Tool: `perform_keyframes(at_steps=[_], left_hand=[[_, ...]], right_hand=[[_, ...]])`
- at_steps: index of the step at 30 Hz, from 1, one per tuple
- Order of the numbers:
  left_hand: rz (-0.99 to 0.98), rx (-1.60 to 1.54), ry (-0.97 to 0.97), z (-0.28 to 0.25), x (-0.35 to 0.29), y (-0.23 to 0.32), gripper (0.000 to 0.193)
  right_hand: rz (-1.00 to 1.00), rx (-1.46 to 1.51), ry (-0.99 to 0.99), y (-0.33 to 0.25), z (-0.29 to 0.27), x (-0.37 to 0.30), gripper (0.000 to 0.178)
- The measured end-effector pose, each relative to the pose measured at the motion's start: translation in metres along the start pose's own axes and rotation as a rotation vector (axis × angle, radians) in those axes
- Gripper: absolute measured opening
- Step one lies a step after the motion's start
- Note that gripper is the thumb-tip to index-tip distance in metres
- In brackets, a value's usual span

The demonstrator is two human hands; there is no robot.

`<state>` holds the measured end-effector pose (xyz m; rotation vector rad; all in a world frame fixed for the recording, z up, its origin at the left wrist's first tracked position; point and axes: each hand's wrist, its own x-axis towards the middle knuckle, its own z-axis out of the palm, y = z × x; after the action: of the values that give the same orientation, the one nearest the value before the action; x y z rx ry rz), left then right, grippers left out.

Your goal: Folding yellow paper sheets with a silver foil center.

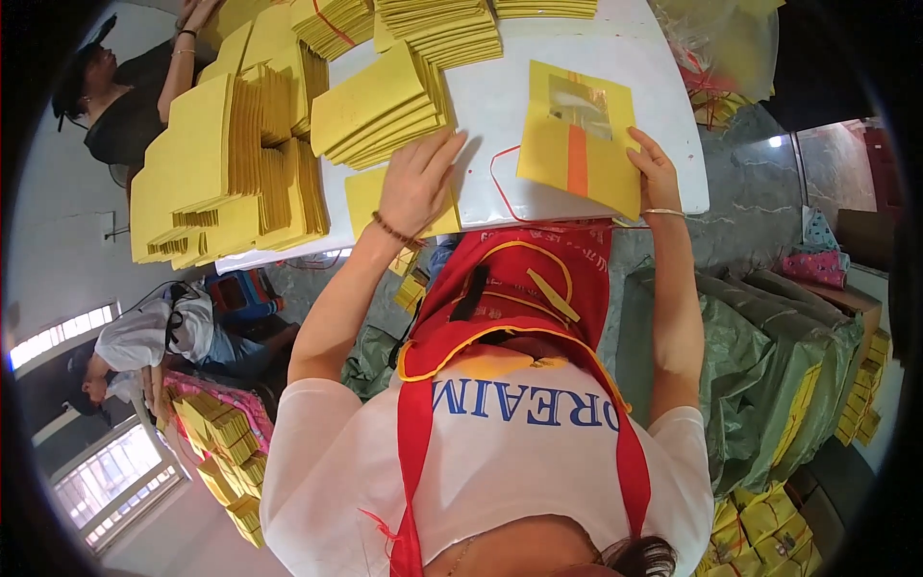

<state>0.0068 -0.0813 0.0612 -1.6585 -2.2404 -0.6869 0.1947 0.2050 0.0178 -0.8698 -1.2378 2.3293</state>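
My right hand [658, 175] grips the right edge of a yellow paper packet [548, 164], thumb and fingers closed on it. The packet has an orange stripe and a shiny silvery-gold patch, and is tilted over the table's near edge. My left hand [417, 183] has its fingers stretched out over another yellow packet [366, 198] lying at the table edge. It partly hides that packet. Just beyond it leans a fanned stack of yellow packets [375, 106]. A thin red cord [494, 179] lies looped on the white table [490, 106] between my hands.
Tall piles of yellow packets [197, 159] crowd the table's left side, with more stacks [437, 29] along the far side. One person [125, 115] is at the far left, another [187, 332] lower left beside bundled packets. Green-wrapped bales [745, 375] stand on the floor at my right.
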Motion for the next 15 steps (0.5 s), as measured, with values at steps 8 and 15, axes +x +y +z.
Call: perform_keyframes(at_steps=[8, 15], left_hand=[[0.251, -0.091, -0.127, 0.048, 0.041, 0.025, 0.062], [0.092, -0.361, -0.175, 0.072, 0.025, 0.032, 0.048]], right_hand=[[0.048, 0.026, -0.020, 0.011, -0.002, -0.026, 0.037], [0.121, 0.129, -0.029, 0.021, -0.011, -0.038, 0.039]])
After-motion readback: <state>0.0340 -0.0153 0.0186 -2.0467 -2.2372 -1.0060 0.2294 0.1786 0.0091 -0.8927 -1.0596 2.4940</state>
